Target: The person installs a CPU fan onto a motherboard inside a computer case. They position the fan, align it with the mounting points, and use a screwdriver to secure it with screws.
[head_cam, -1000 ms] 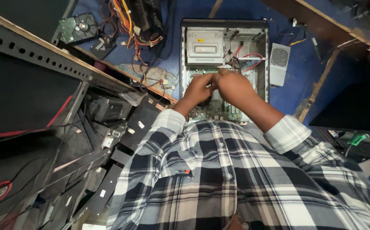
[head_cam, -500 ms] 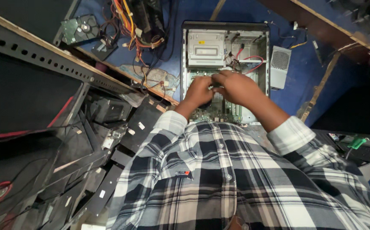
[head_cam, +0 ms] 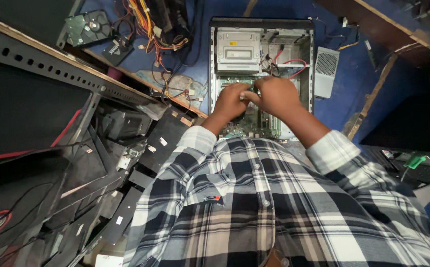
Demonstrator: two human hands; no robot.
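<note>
I read the scene from left to right. At the far left a bare hard drive (head_cam: 87, 27) lies on a ledge, with a power supply and its bundle of coloured cables (head_cam: 156, 30) just to the right of it. Below these, a stack of dark panels (head_cam: 51, 163) fills the near left.

The open computer case (head_cam: 262, 74) lies on the blue floor (head_cam: 368, 69) at far centre, its long axis running near to far. A silver drive cage (head_cam: 238, 49) occupies its far end; the green motherboard (head_cam: 254, 123) occupies the near end.

The left hand (head_cam: 230, 101) sits over the motherboard with fingers curled inward. I cannot tell whether it clamps anything, because the knuckles hide the fingertips. The right hand (head_cam: 276, 94) lies just beside it, touching it at the fingertips, and is likewise curled (its contents are hidden). Both hands meet at one spot on the board, just near of the drive cage. The right hand reaches slightly farther into the case. A red cable (head_cam: 294, 63) loops just beyond the right hand, apart from it.

Against the frame from one second ago, both hands sit at the same spot in the case, and the fingertips remain together. The case, the small grey grille box (head_cam: 326, 71) at its right and the clutter show no shift.
</note>
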